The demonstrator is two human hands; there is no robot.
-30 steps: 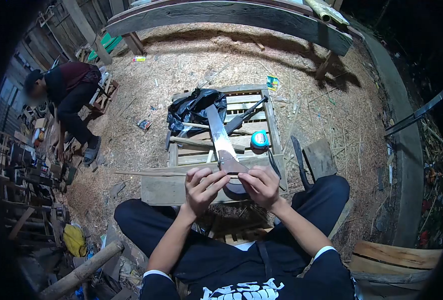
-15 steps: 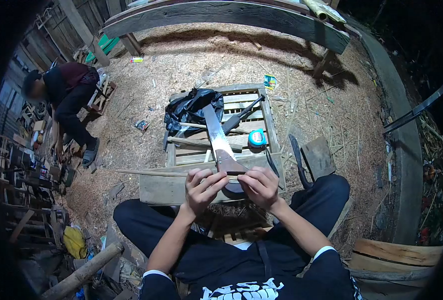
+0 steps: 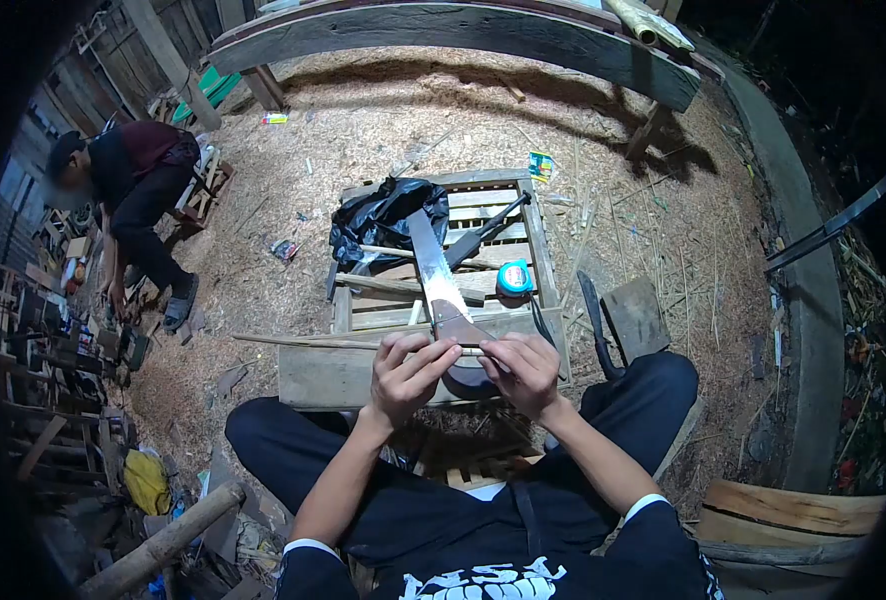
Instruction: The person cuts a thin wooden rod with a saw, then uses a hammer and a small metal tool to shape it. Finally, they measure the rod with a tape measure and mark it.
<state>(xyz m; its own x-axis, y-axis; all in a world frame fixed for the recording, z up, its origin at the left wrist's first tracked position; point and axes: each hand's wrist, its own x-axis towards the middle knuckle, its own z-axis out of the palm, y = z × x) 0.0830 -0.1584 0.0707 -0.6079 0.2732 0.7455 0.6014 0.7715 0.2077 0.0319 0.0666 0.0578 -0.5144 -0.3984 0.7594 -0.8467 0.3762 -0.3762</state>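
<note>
A thin wooden strip runs left from my left hand, whose fingers pinch it. My right hand pinches its other end, close beside the left. Just beyond the fingers, a hand saw lies with its blade pointing away and its handle partly hidden behind my hands. Under it is a slatted wooden crate with a plank at the near side. A teal tape measure, a dark tool and a black plastic bag rest on the crate.
A person bends over a cluttered pile at the left. A long wooden bench stands at the back. Right of the crate lie a curved dark blade and a wooden board. A log is at lower left.
My fingers have shifted slightly on the strip, and its left end sits a little higher. The other person's head has turned slightly.
</note>
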